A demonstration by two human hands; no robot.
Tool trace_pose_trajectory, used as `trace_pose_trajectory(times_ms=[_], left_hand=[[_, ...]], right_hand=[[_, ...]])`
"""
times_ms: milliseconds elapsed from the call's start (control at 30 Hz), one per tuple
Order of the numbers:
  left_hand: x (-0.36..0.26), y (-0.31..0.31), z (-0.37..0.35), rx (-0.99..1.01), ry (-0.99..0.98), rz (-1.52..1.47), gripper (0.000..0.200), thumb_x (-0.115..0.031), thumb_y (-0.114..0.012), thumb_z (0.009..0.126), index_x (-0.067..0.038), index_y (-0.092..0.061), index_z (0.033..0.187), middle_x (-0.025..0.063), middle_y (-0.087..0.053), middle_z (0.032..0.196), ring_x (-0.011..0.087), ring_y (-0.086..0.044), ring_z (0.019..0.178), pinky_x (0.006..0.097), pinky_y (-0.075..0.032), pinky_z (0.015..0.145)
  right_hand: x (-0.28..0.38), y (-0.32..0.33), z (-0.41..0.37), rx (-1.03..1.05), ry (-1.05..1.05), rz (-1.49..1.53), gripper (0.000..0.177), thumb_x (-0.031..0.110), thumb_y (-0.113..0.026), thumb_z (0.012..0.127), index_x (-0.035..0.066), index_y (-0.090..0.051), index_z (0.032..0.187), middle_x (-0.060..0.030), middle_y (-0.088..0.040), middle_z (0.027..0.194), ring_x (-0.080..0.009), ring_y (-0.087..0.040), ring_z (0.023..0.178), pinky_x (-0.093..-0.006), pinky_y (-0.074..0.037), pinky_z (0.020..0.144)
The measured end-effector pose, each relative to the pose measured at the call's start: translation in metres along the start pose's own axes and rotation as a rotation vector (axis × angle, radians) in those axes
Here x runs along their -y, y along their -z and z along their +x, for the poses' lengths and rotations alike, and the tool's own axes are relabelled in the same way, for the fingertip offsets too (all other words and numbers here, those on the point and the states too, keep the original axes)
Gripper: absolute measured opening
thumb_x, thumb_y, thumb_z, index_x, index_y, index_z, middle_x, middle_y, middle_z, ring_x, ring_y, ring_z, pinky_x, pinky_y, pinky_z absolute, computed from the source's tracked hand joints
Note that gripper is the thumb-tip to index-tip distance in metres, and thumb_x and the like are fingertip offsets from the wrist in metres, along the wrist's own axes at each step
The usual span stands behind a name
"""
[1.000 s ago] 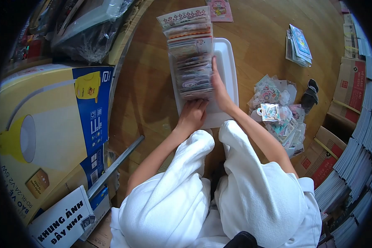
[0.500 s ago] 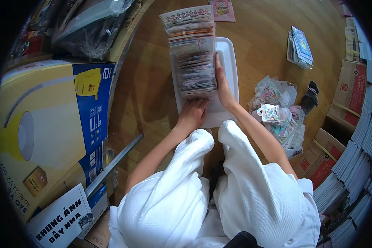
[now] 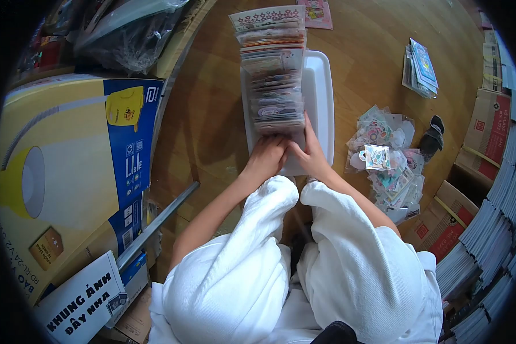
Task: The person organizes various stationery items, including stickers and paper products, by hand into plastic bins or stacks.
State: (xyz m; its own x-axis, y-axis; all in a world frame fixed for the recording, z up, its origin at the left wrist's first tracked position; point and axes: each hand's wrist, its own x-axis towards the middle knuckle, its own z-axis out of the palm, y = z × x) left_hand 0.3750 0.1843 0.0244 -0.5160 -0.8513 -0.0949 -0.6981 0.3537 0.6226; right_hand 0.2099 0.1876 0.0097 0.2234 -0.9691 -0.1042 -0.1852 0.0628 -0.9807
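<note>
A long row of thin sticker packets (image 3: 275, 86) in clear sleeves stands on edge, packed front to back, in a white plastic tray (image 3: 325, 86). My left hand (image 3: 266, 153) is closed at the near end of the row, its curled fingers pressed to the front packet and their tips partly hidden. Beside it, my right hand (image 3: 312, 155) grips the near right corner of the row. Its thumb lies across the front near my left fingers, and its other fingers run along the right side.
Loose sticker sheets (image 3: 384, 163) lie in a pile to the right, next to a dark object (image 3: 432, 137). Farther off are a small stack of packets (image 3: 420, 69) and a pink packet (image 3: 318, 12). Cartons (image 3: 441, 215) line the right; a lamp box (image 3: 69, 178) and metal bar (image 3: 160, 223) flank the left.
My right hand has slid back along the row's right side to the near corner, close to my left hand. The view has shifted slightly.
</note>
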Motion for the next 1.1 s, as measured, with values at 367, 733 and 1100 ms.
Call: trace_pose_trajectory(times_ms=[367,733,1100], left_hand=[[-0.002,0.001,-0.007,0.039,0.036,0.032,0.030,-0.007,-0.059,0.081,-0.001,-0.057,0.110,0.0164,-0.061,0.107,0.0327,-0.058,0.100,0.0429,-0.046,0.089],[-0.002,-0.001,-0.006,0.103,0.071,0.131,0.031,-0.011,-0.061,0.080,-0.001,-0.058,0.110,0.0173,-0.061,0.104,0.0334,-0.060,0.093,0.0428,-0.048,0.083],[0.002,-0.006,0.000,0.051,0.069,0.066,0.028,-0.012,-0.062,0.083,-0.002,-0.059,0.109,0.0177,-0.064,0.102,0.0340,-0.062,0.092,0.0431,-0.048,0.084]], right_hand=[[-0.003,-0.011,0.006,-0.171,-0.087,-0.148,0.065,-0.002,-0.055,0.088,-0.005,-0.022,0.144,-0.0302,-0.051,0.125,-0.0395,-0.055,0.114,-0.0382,-0.042,0.095],[0.000,0.000,0.008,-0.133,0.014,-0.386,0.073,0.004,-0.065,0.081,-0.009,-0.026,0.141,-0.0313,-0.017,0.149,-0.0447,-0.021,0.138,-0.0412,-0.025,0.113],[0.020,0.012,0.010,-0.228,0.129,-0.185,0.071,0.002,-0.062,0.082,0.001,-0.029,0.144,-0.0221,-0.032,0.146,-0.0357,-0.034,0.134,-0.0422,-0.029,0.110]])
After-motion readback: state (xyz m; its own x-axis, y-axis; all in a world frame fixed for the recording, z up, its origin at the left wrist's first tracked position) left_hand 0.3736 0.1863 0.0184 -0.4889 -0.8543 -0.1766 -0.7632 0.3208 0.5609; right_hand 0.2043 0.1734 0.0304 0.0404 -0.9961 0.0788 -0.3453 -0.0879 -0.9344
